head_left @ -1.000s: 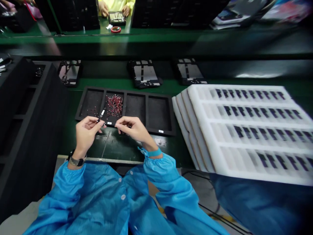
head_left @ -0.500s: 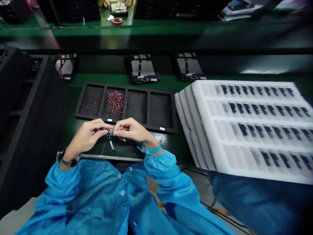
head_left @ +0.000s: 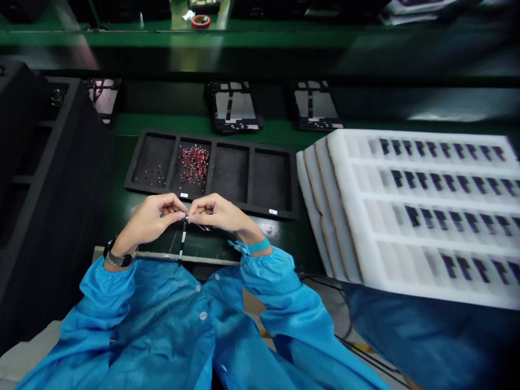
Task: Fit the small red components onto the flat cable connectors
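My left hand (head_left: 152, 219) and my right hand (head_left: 219, 216) meet fingertip to fingertip just in front of a black foam tray (head_left: 251, 181). Both pinch the top end of a narrow dark flex cable (head_left: 182, 241) with white patches, which hangs straight down toward the bench edge. The pinched end is small and mostly covered by fingers. Beneath my right hand's curled fingers shows a bit of shiny metal (head_left: 206, 228), its kind unclear. One tray compartment holds a heap of tiny red-wired parts (head_left: 194, 162); the compartment left of it has a few loose ones.
At right leans a stack of white foam trays (head_left: 361, 216) with rows of dark pieces in slots. Flat device assemblies (head_left: 234, 108) lie behind the black tray. Tall black foam trays (head_left: 77, 162) stand at left. A red tape roll (head_left: 200, 21) sits on the far ledge.
The flex cable now hangs straighter and shows more of its length below my fingers. My left fingers have shifted slightly at its top. The view has tilted a little downward.
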`<state>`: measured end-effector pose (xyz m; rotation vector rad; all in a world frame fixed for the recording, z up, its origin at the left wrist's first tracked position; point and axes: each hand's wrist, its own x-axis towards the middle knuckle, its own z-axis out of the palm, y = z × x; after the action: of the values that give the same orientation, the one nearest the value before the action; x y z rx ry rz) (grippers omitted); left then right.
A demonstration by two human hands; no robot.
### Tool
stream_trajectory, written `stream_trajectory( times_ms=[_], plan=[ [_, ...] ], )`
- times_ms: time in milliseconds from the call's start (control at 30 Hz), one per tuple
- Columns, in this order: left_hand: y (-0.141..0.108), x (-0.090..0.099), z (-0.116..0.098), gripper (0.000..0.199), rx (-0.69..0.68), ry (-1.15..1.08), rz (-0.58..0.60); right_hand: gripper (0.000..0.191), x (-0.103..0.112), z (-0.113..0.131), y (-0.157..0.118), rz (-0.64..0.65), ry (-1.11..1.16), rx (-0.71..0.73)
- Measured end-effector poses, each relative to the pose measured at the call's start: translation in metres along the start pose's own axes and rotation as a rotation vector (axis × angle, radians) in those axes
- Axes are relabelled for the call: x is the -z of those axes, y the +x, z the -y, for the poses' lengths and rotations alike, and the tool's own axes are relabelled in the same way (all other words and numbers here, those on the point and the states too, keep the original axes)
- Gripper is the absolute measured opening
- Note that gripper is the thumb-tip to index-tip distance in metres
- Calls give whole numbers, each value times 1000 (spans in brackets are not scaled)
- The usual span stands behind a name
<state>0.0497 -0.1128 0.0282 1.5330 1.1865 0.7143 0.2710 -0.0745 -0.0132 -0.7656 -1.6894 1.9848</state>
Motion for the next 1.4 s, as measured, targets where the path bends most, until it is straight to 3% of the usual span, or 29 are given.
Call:
stream_trajectory(
  times_ms=[167,600,733,833,900,967,1067,1200,1400],
  plan=[
    [6,-1,-1,12,16,4,71,37,6,-4,0,90,-10,-82],
    [5,-6,10,16,81,-156,18,43,2,-12,0,63,28,-44],
    [-2,-1,16,22,104,-203,-7,42,1,-13,0,-46,-29,5],
    [-18,10,23,24,128,-240,-95,35,11,-10,2,-294,-194,60],
    [-32,19,29,22,134,-322,-216,24,22,-6,9,-469,-375,88],
    [-45,27,35,23,130,-488,-352,13,30,-2,24,-550,-580,62],
    [-59,35,45,28,113,-737,-510,6,32,4,57,-559,-834,-97],
    [-67,36,54,34,109,-869,-618,11,19,4,96,-596,-1004,-313],
    [-71,35,61,36,124,-924,-659,9,9,-3,112,-586,-1031,-376]
  ],
)
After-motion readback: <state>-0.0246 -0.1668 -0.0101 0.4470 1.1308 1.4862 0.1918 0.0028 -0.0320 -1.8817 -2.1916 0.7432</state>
